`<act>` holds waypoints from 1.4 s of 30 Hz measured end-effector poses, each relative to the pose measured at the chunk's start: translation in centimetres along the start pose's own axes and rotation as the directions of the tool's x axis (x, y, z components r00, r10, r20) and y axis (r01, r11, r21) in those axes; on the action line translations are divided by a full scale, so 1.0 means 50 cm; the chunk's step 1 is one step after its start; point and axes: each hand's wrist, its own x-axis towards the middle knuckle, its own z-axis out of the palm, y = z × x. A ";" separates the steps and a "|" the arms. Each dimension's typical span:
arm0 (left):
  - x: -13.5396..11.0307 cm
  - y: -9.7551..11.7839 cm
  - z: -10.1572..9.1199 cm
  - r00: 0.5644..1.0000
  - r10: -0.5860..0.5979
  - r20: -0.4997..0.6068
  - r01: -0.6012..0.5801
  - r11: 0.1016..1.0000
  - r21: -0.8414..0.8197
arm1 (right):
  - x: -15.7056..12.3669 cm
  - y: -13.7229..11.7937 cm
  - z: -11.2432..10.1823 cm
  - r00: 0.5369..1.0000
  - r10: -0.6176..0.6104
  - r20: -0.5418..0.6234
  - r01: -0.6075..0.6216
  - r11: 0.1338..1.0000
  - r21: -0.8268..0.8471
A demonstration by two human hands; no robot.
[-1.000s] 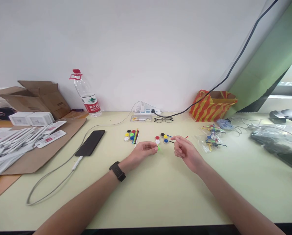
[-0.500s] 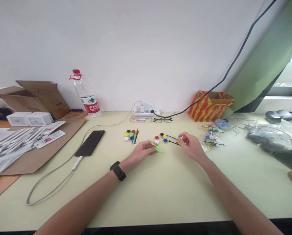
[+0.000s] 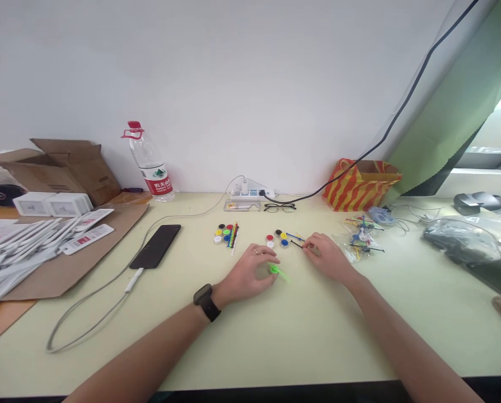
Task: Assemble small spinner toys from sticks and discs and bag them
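Observation:
My left hand point(image 3: 248, 273), with a ring and a black watch, curves its thumb and index finger around a bright green plastic disc with a thin strip point(image 3: 274, 270), low over the table. To its right, my right hand point(image 3: 323, 254) has its fingertips pinched at the end of a thin black stick point(image 3: 296, 244). A blue stick point(image 3: 293, 236) lies just behind that one. Left of the sticks sit several small discs, among them a red disc point(image 3: 269, 238), a white disc point(image 3: 270, 244) and a blue disc point(image 3: 284, 243). My fingers partly hide the sticks' right ends.
Farther left are more coloured discs point(image 3: 218, 239) and a bundle of sticks point(image 3: 233, 235). A clear bag of coloured parts point(image 3: 361, 238) lies right of my right hand. Glasses point(image 3: 279, 207), a power strip point(image 3: 250, 192) and a striped bag point(image 3: 359, 184) stand behind; a phone point(image 3: 155, 246) charges at left.
My left hand has come nearer to me with the green piece, its fingers spread wider. My right hand has lowered slightly, its fingertips now at the black stick.

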 end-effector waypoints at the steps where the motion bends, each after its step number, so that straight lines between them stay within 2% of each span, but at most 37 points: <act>1: 0.000 -0.001 0.001 1.000 0.003 0.020 -0.003 1.000 0.004 | 0.001 -0.002 0.000 1.000 -0.013 -0.014 0.013 1.000 0.013; 4: 0.000 -0.012 0.007 0.998 -0.030 0.056 0.030 1.000 -0.008 | 0.002 -0.008 -0.002 0.998 -0.014 -0.057 0.018 0.998 0.065; 7: 0.000 -0.017 0.009 0.995 -0.087 0.056 0.088 0.996 -0.003 | 0.003 -0.016 -0.004 0.996 0.049 -0.076 -0.037 0.987 0.155; 11: -0.002 -0.003 0.003 0.987 -0.135 0.089 0.134 0.991 0.024 | 0.000 -0.027 -0.001 0.993 0.085 -0.083 -0.057 0.954 0.294; 17: -0.005 0.021 -0.007 0.977 -0.079 0.198 0.115 0.978 -0.176 | -0.001 -0.041 0.006 0.992 0.075 -0.098 -0.039 0.944 0.328; 21: -0.003 0.021 -0.009 0.979 -0.084 0.184 0.113 0.982 -0.154 | 0.002 -0.042 0.001 0.990 0.049 -0.131 -0.011 0.962 0.273; 23: -0.004 0.024 -0.013 0.968 -0.036 0.248 0.066 0.991 -0.113 | 0.002 -0.041 -0.001 0.988 0.046 -0.145 -0.006 0.964 0.266; 26: -0.006 0.034 -0.020 0.928 0.071 0.367 -0.039 0.995 -0.093 | 0.001 -0.042 -0.001 0.987 0.064 -0.149 -0.020 0.960 0.279; 30: -0.008 0.041 -0.021 0.933 0.078 0.352 -0.032 0.990 -0.134 | -0.003 -0.053 -0.002 0.988 0.105 -0.112 -0.069 0.956 0.285; 33: -0.009 0.038 -0.015 0.942 0.055 0.332 -0.003 0.988 -0.155 | -0.007 -0.068 -0.009 0.990 0.088 -0.105 -0.049 0.943 0.329; 38: -0.010 0.027 -0.003 0.962 -0.007 0.273 0.045 0.990 -0.133 | -0.019 -0.094 -0.022 1.000 -0.005 0.029 -0.004 0.947 0.322; 42: -0.006 0.017 0.002 0.976 -0.031 0.215 0.055 0.993 -0.106 | -0.026 -0.102 -0.029 0.964 -0.071 0.257 0.018 0.979 0.205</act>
